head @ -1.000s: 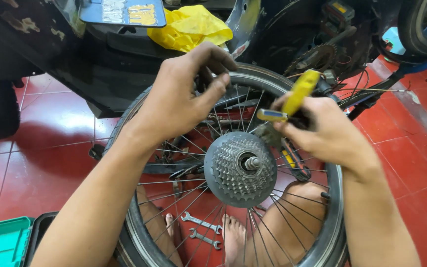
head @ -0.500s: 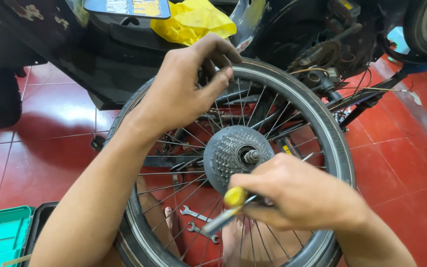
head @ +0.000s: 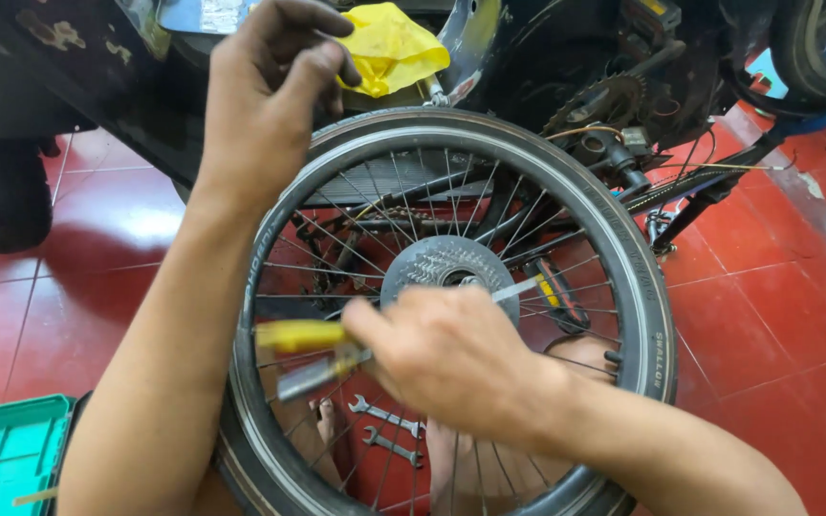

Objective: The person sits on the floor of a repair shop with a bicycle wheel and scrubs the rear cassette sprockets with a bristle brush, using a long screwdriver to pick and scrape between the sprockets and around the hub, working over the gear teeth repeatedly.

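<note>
Presently | yellow-handled tool [head: 300,336] (blurred) is gripped by right hand [head: 446,358] over cassette [head: 446,270] | left hand [head: 265,91] raised, fingers loosely curled, nothing held | bicycle wheel [head: 644,287]

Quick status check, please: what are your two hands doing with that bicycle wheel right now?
Left hand lifted near wheel top rim, holding nothing. Right hand gripping yellow-handled tool over gear cluster. Two wrenches on floor behind spokes.
</note>
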